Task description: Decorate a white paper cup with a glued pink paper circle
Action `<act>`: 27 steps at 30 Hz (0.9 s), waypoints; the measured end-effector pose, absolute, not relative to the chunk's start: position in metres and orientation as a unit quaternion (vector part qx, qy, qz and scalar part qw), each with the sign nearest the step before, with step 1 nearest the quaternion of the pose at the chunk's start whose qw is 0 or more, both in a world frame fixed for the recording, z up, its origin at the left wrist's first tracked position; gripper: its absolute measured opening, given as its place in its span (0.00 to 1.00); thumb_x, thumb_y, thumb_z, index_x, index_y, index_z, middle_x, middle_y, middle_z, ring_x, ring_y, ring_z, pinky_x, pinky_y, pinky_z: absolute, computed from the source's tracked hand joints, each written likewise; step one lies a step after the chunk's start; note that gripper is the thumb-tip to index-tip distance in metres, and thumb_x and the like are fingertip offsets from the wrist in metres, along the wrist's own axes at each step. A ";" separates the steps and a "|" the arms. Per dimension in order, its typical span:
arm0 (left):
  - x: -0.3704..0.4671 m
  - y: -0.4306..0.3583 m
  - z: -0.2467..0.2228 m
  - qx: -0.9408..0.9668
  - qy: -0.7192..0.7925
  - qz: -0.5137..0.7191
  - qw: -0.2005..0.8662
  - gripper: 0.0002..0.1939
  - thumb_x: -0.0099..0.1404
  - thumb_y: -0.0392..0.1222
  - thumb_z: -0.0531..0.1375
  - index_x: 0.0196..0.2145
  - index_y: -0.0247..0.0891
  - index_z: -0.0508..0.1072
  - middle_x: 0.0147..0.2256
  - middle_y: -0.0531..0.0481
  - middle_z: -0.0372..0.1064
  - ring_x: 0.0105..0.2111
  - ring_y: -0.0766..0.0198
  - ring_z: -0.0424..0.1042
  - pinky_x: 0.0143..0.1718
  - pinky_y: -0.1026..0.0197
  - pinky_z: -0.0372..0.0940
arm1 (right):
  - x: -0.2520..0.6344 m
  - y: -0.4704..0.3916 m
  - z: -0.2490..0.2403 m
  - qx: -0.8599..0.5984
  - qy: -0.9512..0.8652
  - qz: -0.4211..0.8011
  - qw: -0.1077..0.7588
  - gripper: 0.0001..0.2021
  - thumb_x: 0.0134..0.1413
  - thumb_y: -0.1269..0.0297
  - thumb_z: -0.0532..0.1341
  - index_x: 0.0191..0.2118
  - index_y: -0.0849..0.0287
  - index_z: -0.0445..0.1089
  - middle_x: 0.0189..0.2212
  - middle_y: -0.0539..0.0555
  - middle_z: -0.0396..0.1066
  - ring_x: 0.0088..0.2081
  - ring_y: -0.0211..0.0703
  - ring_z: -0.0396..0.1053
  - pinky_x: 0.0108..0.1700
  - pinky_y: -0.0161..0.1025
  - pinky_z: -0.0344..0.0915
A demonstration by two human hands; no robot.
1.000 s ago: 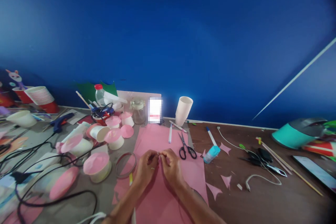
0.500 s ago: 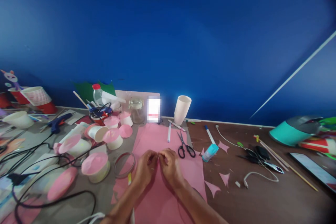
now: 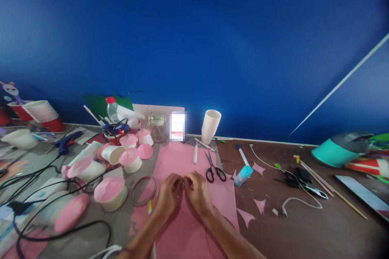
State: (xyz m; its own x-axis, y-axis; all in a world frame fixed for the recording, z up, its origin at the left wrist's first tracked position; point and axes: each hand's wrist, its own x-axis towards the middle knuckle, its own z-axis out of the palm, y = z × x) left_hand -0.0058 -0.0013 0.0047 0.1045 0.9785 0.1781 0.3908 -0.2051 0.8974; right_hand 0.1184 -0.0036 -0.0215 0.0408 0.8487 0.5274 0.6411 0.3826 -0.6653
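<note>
My left hand (image 3: 171, 192) and my right hand (image 3: 197, 191) meet fingertip to fingertip over a large pink paper sheet (image 3: 179, 162). Both have their fingers curled into a pinch; whatever lies between them is too small or hidden to make out. Black-handled scissors (image 3: 212, 170) lie half open on the sheet, just beyond my right hand. To the left of my left hand is a round tape ring (image 3: 144, 191). A white marker (image 3: 195, 152) rests near the sheet's far edge.
Several pink-topped paper cups (image 3: 110, 194), a blue glue gun (image 3: 68, 142) and black cables crowd the left. White stacked cups (image 3: 210, 126) stand by the blue wall. A blue glue bottle (image 3: 243, 175), pink scraps (image 3: 245, 217), a white cable and a phone (image 3: 364, 195) lie rightward.
</note>
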 end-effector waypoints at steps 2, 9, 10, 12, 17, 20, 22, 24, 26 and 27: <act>-0.006 -0.001 0.005 0.650 0.523 0.419 0.357 0.11 0.60 0.43 0.56 0.24 0.38 0.74 0.26 0.45 0.73 0.27 0.57 0.69 0.30 0.59 0.61 | 0.119 -0.003 -0.022 -0.548 -0.674 0.131 0.478 0.10 0.55 0.73 0.55 0.25 0.57 0.68 0.23 0.52 0.71 0.25 0.41 0.67 0.28 0.36 0.59; -0.005 0.000 0.004 0.632 0.533 0.417 0.377 0.11 0.59 0.45 0.57 0.23 0.40 0.72 0.24 0.47 0.73 0.26 0.58 0.68 0.29 0.58 0.61 | 0.120 -0.003 -0.020 -0.538 -0.691 0.098 0.473 0.12 0.59 0.71 0.54 0.26 0.56 0.70 0.24 0.53 0.72 0.28 0.43 0.67 0.31 0.38 0.60; -0.005 0.000 0.003 0.637 0.532 0.417 0.370 0.10 0.59 0.44 0.56 0.24 0.40 0.72 0.24 0.47 0.72 0.26 0.59 0.67 0.29 0.59 0.60 | 0.121 -0.004 -0.019 -0.534 -0.698 0.088 0.468 0.12 0.59 0.72 0.54 0.27 0.56 0.70 0.24 0.53 0.72 0.28 0.43 0.67 0.33 0.38 0.60; -0.006 0.000 0.001 0.647 0.530 0.416 0.356 0.09 0.59 0.42 0.56 0.24 0.39 0.71 0.24 0.48 0.70 0.25 0.61 0.65 0.28 0.60 0.59 | 0.121 -0.004 -0.018 -0.528 -0.711 0.072 0.459 0.12 0.58 0.73 0.54 0.27 0.56 0.69 0.24 0.53 0.71 0.29 0.44 0.67 0.34 0.39 0.60; -0.008 0.000 -0.001 0.663 0.528 0.412 0.336 0.08 0.57 0.39 0.56 0.22 0.39 0.67 0.22 0.52 0.65 0.24 0.64 0.60 0.25 0.63 0.54 | 0.120 -0.005 -0.017 -0.529 -0.719 0.063 0.447 0.12 0.56 0.75 0.54 0.23 0.56 0.64 0.22 0.51 0.68 0.27 0.43 0.65 0.33 0.39 0.59; -0.008 0.000 0.001 0.660 0.528 0.409 0.346 0.08 0.57 0.39 0.55 0.21 0.39 0.66 0.22 0.52 0.65 0.24 0.64 0.60 0.25 0.63 0.54 | 0.118 -0.004 -0.019 -0.542 -0.701 0.083 0.457 0.12 0.54 0.75 0.54 0.22 0.56 0.64 0.21 0.51 0.67 0.25 0.41 0.64 0.30 0.37 0.57; -0.007 -0.001 0.003 0.653 0.528 0.409 0.357 0.08 0.57 0.39 0.54 0.22 0.40 0.66 0.22 0.52 0.65 0.24 0.64 0.60 0.26 0.62 0.55 | 0.118 -0.003 -0.020 -0.550 -0.684 0.113 0.466 0.11 0.52 0.74 0.55 0.22 0.56 0.63 0.20 0.50 0.67 0.23 0.40 0.64 0.27 0.35 0.56; -0.007 -0.001 0.005 0.649 0.526 0.407 0.369 0.07 0.57 0.39 0.53 0.22 0.40 0.66 0.22 0.52 0.65 0.24 0.63 0.61 0.27 0.62 0.56 | 0.119 -0.002 -0.020 -0.559 -0.664 0.151 0.474 0.10 0.51 0.73 0.56 0.22 0.56 0.64 0.20 0.50 0.68 0.23 0.39 0.64 0.26 0.35 0.56; -0.008 -0.001 0.006 0.649 0.526 0.403 0.374 0.06 0.56 0.37 0.52 0.23 0.39 0.66 0.22 0.52 0.64 0.24 0.63 0.62 0.27 0.62 0.56 | 0.119 -0.001 -0.019 -0.566 -0.640 0.191 0.483 0.09 0.51 0.71 0.55 0.22 0.57 0.64 0.20 0.51 0.69 0.23 0.39 0.65 0.26 0.34 0.57; -0.008 -0.001 0.007 0.648 0.528 0.402 0.374 0.06 0.55 0.37 0.52 0.23 0.39 0.66 0.22 0.53 0.64 0.25 0.63 0.62 0.28 0.62 0.57 | 0.120 -0.001 -0.019 -0.567 -0.629 0.210 0.489 0.09 0.52 0.71 0.54 0.22 0.57 0.65 0.20 0.51 0.70 0.23 0.39 0.66 0.26 0.33 0.58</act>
